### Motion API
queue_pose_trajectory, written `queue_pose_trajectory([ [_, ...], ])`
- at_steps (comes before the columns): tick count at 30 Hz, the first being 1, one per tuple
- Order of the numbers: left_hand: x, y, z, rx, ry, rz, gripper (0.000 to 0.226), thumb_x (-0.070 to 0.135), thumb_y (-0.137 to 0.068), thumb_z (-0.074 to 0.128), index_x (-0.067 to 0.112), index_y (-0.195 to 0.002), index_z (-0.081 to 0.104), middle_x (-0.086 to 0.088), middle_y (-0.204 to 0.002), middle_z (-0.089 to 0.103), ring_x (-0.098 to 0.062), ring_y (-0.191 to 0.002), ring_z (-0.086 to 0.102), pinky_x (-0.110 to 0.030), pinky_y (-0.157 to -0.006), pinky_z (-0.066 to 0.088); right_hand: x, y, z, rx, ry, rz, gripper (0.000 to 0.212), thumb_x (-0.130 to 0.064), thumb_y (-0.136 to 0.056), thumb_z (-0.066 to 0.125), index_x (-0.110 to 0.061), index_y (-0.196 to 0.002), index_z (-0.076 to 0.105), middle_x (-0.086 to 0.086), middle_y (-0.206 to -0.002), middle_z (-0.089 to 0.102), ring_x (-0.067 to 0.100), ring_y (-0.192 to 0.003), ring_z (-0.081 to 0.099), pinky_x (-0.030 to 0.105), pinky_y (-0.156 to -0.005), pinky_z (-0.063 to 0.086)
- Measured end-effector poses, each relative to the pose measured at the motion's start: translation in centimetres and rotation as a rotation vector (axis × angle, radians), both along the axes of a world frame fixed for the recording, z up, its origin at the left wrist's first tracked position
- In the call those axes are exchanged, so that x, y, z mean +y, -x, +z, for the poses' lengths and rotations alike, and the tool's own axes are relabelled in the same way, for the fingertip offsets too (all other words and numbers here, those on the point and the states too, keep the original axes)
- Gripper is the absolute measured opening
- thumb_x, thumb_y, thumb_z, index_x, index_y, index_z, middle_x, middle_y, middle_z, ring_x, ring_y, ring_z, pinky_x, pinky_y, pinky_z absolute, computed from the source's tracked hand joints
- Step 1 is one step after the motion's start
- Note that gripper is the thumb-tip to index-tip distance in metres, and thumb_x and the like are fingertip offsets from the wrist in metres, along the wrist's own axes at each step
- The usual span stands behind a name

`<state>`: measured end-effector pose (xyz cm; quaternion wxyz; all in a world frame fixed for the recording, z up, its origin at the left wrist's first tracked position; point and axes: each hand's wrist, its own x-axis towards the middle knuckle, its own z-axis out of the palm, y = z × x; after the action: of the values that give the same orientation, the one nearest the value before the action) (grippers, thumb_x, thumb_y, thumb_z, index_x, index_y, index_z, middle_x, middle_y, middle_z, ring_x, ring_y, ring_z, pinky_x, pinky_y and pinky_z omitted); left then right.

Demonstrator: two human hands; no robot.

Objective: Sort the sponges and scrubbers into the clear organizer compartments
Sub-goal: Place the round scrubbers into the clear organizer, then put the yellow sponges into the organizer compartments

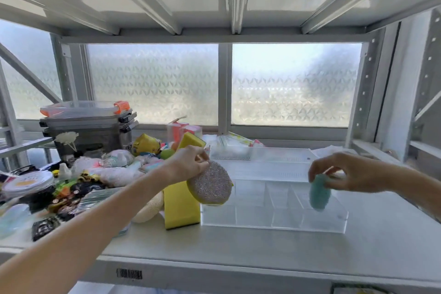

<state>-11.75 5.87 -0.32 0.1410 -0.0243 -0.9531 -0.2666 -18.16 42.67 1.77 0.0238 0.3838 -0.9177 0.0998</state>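
Observation:
My left hand [188,162] pinches the top edge of a round silver mesh scrubber with a yellow rim [210,186], which hangs just above the left end of the clear organizer [274,224]. My right hand [343,172] grips a teal oval sponge [319,193] from above, hanging over the organizer's right compartments. The organizer's compartments look empty. A yellow sponge with a dark base [181,205] stands upright just left of the organizer. A pale round sponge [149,210] leans beside it.
A second clear tray [262,157] sits behind the organizer. A heap of sponges, cloths and packets [114,164] fills the shelf's left side, with stacked lidded containers [88,124] behind. Another yellow sponge [191,141] lies at the back. The upper shelf hangs low overhead.

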Motion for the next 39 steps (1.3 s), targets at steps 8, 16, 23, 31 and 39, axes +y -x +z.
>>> queue_pose_trajectory([
  [8, 2.9, 0.2, -2.9, 0.222, 0.106, 0.102, 0.02, 0.021, -0.085, 0.066, 0.006, -0.096, 0.06, -0.011, -0.1, 0.065, -0.024, -0.093, 0.062, -0.037, -0.085, 0.052, -1.7, -0.6, -2.9, -0.058, -0.054, 0.011, 0.037, -0.014, -0.084, 0.059, -0.044, -0.105, 0.067, -0.015, -0.108, 0.055, 0.001, -0.107, 0.057, 0.018, -0.101, 0.044],
  [16, -6.5, -0.1, 2.9, 0.055, 0.204, 0.128, 0.027, 0.032, -0.083, 0.067, 0.012, -0.1, 0.065, -0.003, -0.097, 0.068, -0.018, -0.09, 0.062, -0.033, -0.084, 0.052, -9.9, 1.3, 4.4, -0.019, 0.284, 0.121, 0.025, -0.012, -0.08, 0.071, -0.016, -0.105, 0.07, 0.002, -0.103, 0.071, 0.01, -0.1, 0.066, 0.013, -0.086, 0.052],
  [23, -13.2, 0.4, -0.1, -0.384, 0.409, 0.109, 0.052, 0.012, -0.076, 0.067, 0.02, -0.127, 0.056, 0.0, -0.127, 0.057, -0.019, -0.119, 0.053, -0.03, -0.097, 0.044, -26.9, 5.8, 1.9, 0.092, 0.175, 0.047, 0.046, -0.032, -0.081, 0.071, -0.004, -0.117, 0.061, 0.012, -0.117, 0.068, 0.027, -0.106, 0.063, 0.038, -0.093, 0.05],
  [31, -13.5, 1.9, -2.2, -0.239, 0.569, 0.076, 0.033, 0.017, -0.086, 0.058, 0.022, -0.119, 0.056, -0.001, -0.124, 0.055, -0.019, -0.111, 0.054, -0.03, -0.092, 0.046, -32.2, 9.3, -1.7, 0.033, 0.207, -0.121, 0.037, -0.029, -0.07, 0.078, -0.006, -0.098, 0.066, 0.011, -0.1, 0.068, 0.027, -0.092, 0.064, 0.027, -0.063, 0.042],
  [39, -14.6, 1.9, -2.6, -0.081, 0.493, 0.081, 0.015, 0.018, -0.095, 0.048, 0.02, -0.086, 0.059, 0.002, -0.093, 0.064, -0.02, -0.09, 0.062, -0.035, -0.082, 0.051, -29.0, 7.7, 1.8, 0.045, 0.55, 0.019, 0.032, -0.024, -0.074, 0.074, -0.006, -0.1, 0.068, 0.015, -0.097, 0.073, 0.029, -0.089, 0.068, 0.044, -0.081, 0.055],
])
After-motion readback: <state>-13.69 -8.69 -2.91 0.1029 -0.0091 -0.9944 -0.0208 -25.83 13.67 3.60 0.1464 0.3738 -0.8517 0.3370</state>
